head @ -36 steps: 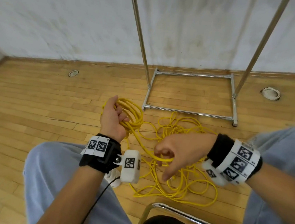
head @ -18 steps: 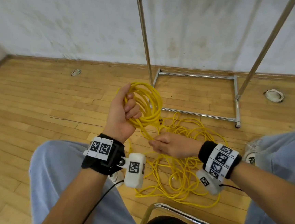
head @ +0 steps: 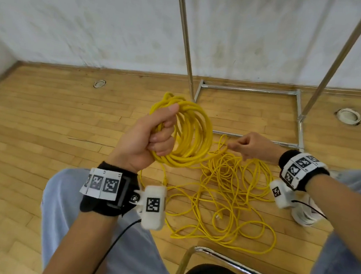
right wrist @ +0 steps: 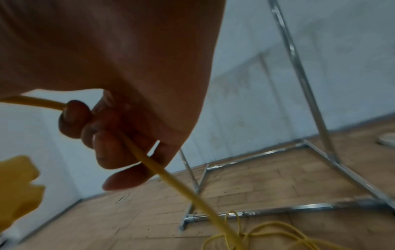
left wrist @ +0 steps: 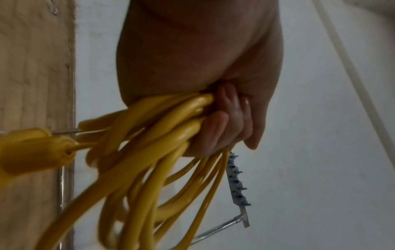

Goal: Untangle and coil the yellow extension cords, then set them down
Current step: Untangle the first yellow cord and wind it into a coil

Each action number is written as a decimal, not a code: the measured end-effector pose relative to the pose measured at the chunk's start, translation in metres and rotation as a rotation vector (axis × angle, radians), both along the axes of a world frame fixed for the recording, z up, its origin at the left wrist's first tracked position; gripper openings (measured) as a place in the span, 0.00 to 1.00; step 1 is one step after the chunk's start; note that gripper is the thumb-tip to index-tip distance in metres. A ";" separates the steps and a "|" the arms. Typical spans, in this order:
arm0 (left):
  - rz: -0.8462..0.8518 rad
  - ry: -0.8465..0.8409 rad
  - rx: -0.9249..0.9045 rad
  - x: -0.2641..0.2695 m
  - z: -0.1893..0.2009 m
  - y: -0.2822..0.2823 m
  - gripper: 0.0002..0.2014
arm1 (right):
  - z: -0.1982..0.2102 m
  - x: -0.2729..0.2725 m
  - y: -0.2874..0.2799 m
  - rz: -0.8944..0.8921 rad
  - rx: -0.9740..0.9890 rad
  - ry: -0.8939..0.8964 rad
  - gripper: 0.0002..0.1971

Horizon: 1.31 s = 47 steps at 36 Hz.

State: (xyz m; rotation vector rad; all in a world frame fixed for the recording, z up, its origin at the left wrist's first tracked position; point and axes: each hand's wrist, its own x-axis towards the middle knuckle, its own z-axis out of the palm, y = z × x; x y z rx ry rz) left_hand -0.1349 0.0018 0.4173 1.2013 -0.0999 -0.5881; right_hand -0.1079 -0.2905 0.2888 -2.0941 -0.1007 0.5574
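My left hand (head: 153, 134) grips a coil of yellow cord (head: 194, 133) held up over the floor, fingers curled round several loops (left wrist: 171, 128). To its right, my right hand (head: 248, 146) pinches a single yellow strand (right wrist: 149, 162) that runs from the coil down to the floor. A loose tangle of yellow cord (head: 228, 198) lies on the wooden floor between my knees, with a small plug end (head: 218, 216) showing in it.
A chrome rack frame (head: 249, 90) stands on the floor just beyond the cord, its two poles rising against the white wall. Two round floor fittings (head: 349, 116) sit left and right. A chair's metal edge (head: 229, 261) is at the bottom.
My left hand has lifted the coil higher and farther forward. My right hand moved right, away from the coil, drawing a strand up from the floor pile.
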 end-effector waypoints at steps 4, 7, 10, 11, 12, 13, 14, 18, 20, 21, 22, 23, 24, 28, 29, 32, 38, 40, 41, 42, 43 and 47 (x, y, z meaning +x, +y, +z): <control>-0.011 -0.018 0.181 0.000 -0.005 0.006 0.20 | -0.005 0.006 -0.001 -0.079 -0.039 0.062 0.32; 0.021 0.006 0.399 -0.002 -0.014 -0.005 0.19 | -0.003 0.014 0.007 -0.153 -0.022 0.076 0.31; 0.006 0.010 0.561 -0.004 -0.026 -0.020 0.19 | 0.008 0.021 0.018 -0.253 0.188 0.143 0.24; 0.003 0.001 0.598 -0.005 -0.029 -0.024 0.19 | 0.014 0.023 0.022 -0.269 0.261 0.191 0.21; 0.002 -0.012 0.625 -0.006 -0.032 -0.028 0.19 | 0.022 0.023 0.027 -0.273 0.328 0.238 0.18; 0.005 -0.024 0.648 -0.007 -0.034 -0.032 0.19 | 0.029 0.023 0.031 -0.270 0.396 0.281 0.16; 0.016 -0.038 0.668 -0.008 -0.037 -0.036 0.19 | 0.036 0.022 0.035 -0.264 0.469 0.319 0.15; 0.111 -0.085 0.673 -0.013 -0.047 -0.050 0.23 | 0.065 0.010 0.050 -0.234 0.617 0.325 0.16; 0.185 -0.050 0.632 -0.015 -0.050 -0.058 0.27 | 0.078 -0.003 0.056 -0.216 0.620 0.274 0.15; 0.213 -0.026 0.595 -0.017 -0.051 -0.062 0.30 | 0.083 -0.010 0.059 -0.199 0.620 0.250 0.14; 0.233 -0.014 0.546 -0.018 -0.053 -0.065 0.32 | 0.088 -0.018 0.061 -0.178 0.619 0.228 0.14; 0.247 -0.015 0.490 -0.020 -0.054 -0.069 0.32 | 0.091 -0.025 0.063 -0.158 0.612 0.203 0.13; 0.265 -0.024 0.452 -0.023 -0.055 -0.073 0.31 | 0.094 -0.033 0.065 -0.143 0.595 0.177 0.12; 0.350 0.002 0.476 -0.030 -0.065 -0.082 0.29 | 0.096 -0.051 0.072 -0.124 0.490 0.042 0.21; 0.363 0.023 0.498 -0.030 -0.068 -0.082 0.29 | 0.097 -0.054 0.073 -0.111 0.449 0.005 0.23; 0.352 0.065 0.522 -0.031 -0.074 -0.086 0.34 | 0.097 -0.062 0.075 -0.112 0.354 -0.056 0.18; 0.299 0.136 0.347 -0.034 -0.084 -0.095 0.34 | 0.087 -0.075 0.084 -0.231 0.232 -0.180 0.08; 0.288 0.197 0.251 -0.031 -0.086 -0.094 0.31 | 0.080 -0.078 0.087 -0.235 0.197 -0.228 0.08; 0.287 0.234 0.208 -0.030 -0.088 -0.093 0.30 | 0.076 -0.079 0.089 -0.229 0.179 -0.245 0.08; 0.276 0.275 0.166 -0.027 -0.090 -0.091 0.30 | 0.073 -0.081 0.090 -0.215 0.163 -0.253 0.10; 0.250 0.318 0.128 -0.025 -0.090 -0.089 0.32 | 0.070 -0.083 0.092 -0.192 0.150 -0.250 0.11; 0.250 0.485 -0.071 -0.010 -0.081 -0.080 0.34 | 0.053 -0.100 0.101 -0.088 0.139 -0.261 0.12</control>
